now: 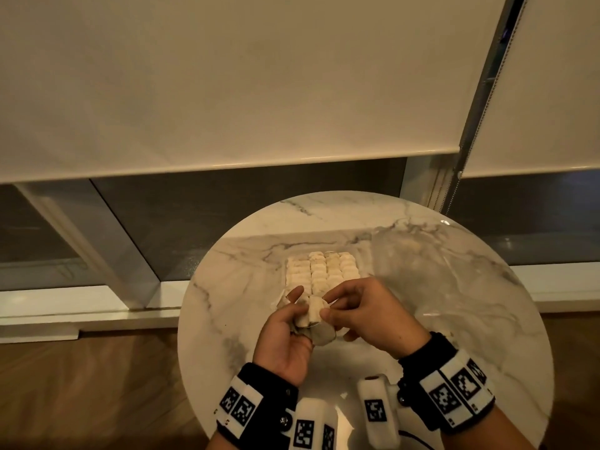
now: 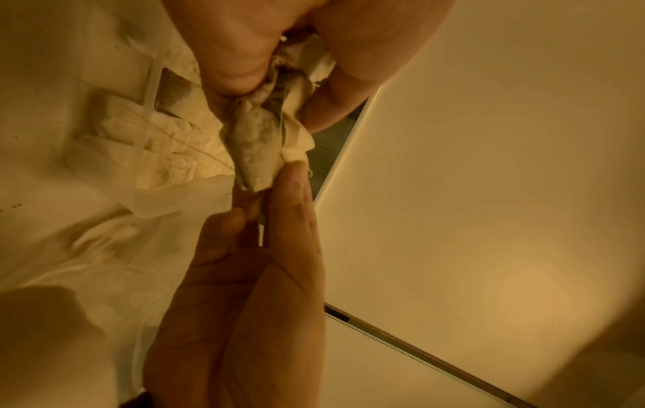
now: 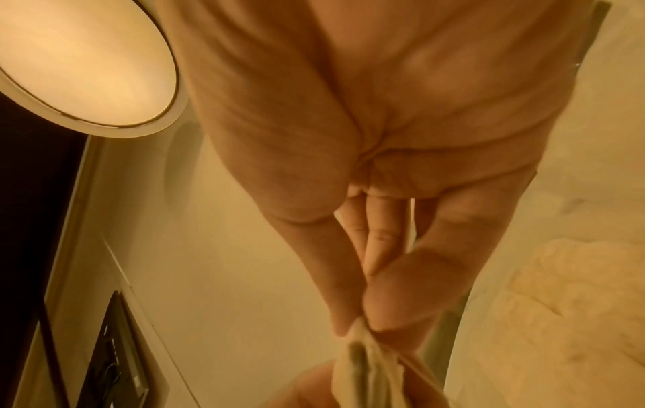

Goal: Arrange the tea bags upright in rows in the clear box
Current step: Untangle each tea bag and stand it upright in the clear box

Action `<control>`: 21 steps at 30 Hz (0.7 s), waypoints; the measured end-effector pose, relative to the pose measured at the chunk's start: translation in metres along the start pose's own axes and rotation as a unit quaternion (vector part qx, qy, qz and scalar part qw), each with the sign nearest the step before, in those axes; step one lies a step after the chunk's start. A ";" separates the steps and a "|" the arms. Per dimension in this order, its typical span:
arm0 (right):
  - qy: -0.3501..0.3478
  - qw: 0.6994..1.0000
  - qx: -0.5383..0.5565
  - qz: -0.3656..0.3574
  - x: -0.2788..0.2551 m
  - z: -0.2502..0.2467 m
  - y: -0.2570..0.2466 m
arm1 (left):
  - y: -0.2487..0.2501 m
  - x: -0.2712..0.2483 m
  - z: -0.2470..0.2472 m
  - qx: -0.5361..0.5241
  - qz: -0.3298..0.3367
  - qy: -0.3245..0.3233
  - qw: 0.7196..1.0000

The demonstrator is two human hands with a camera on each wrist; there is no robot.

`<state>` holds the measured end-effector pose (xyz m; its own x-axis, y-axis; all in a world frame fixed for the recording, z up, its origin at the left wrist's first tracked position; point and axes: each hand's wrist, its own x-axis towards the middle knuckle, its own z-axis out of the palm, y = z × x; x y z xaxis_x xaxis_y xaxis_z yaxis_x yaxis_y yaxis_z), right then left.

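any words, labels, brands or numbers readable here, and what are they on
No readable text in any view.
Wrist bands: black-and-white square marker patterns only, no letters or digits.
Tea bags in the clear box, and the ones held by the left hand and right hand: no visible print.

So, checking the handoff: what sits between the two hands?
A small bunch of tea bags, held by left hand and right hand; head view.

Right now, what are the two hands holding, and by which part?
Both hold a small bunch of tea bags above the table. The left hand grips its lower part; the right hand pinches the top edge between thumb and fingers.
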<state>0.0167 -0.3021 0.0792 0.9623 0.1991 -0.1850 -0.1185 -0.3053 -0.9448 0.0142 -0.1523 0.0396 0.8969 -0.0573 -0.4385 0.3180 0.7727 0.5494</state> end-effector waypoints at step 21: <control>0.084 0.978 0.176 -0.067 0.015 -0.016 0.018 | 0.015 0.021 -0.031 -0.080 -0.007 0.083 0.993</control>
<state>0.0327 -0.3196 0.0643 0.9981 0.0505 -0.0343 -0.0373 0.0591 -0.9976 0.0281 -0.1222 0.0161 0.8248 0.0262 -0.5648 0.2660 0.8635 0.4286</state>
